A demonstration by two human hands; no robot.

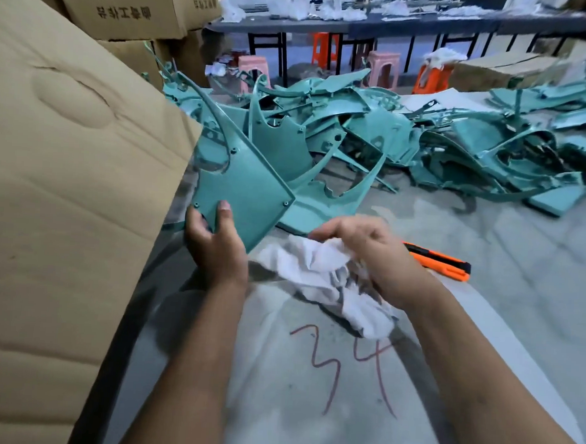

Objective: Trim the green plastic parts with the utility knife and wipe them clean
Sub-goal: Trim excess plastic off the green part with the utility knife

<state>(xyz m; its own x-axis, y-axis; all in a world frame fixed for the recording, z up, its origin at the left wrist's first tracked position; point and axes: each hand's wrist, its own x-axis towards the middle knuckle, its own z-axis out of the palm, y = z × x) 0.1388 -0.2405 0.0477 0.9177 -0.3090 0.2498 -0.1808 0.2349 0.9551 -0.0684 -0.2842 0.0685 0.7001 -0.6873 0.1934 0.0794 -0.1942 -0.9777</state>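
My left hand (213,242) grips the lower corner of a green plastic part (243,182), a flat panel with a long curved point rising up and to the left. The thumb lies on its face. My right hand (361,248) grips a crumpled white cloth (320,266) just right of the panel; the cloth hangs down onto the table. An orange and black utility knife (441,262) lies on the table behind my right wrist, held by no hand.
A large heap of green plastic parts (373,131) covers the table beyond my hands. A tall cardboard box (68,178) stands close on the left, more boxes behind it. The grey table (518,265) bears a red "34". Stools and a long bench stand at the back.
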